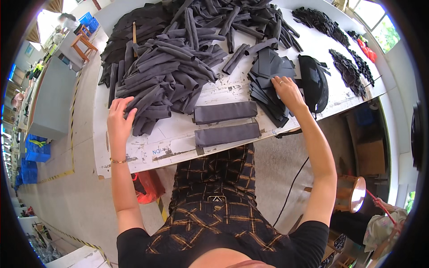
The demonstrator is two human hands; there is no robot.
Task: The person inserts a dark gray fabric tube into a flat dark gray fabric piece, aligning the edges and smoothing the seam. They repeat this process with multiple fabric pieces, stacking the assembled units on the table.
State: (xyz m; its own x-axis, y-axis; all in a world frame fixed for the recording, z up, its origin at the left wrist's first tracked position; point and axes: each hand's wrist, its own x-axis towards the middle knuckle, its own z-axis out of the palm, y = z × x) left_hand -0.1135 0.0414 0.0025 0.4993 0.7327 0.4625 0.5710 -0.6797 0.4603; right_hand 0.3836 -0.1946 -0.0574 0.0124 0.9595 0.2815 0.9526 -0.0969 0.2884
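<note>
My left hand [119, 117] is at the left edge of a heap of folded dark grey fabric strips [154, 73], thumb spread from the fingers, touching the nearest strips. My right hand [288, 91] reaches into a stack of flat dark panels [268, 73], its fingertips closed on the edge of one panel. Between my hands, two flat dark grey fabric sleeves [225, 112] lie side by side near the table's front edge. The nearer sleeve [228, 135] is parallel to the other. A black rounded pouch [313, 82] sits just right of the panels.
The white worn table [178, 149] spans the front. A wooden stick [134, 38] stands in the heap. Small black pieces [321, 24] lie in piles at the right. A red bag [149, 185] is below the table; blue crates [38, 148] and a wooden stool [83, 46] stand left.
</note>
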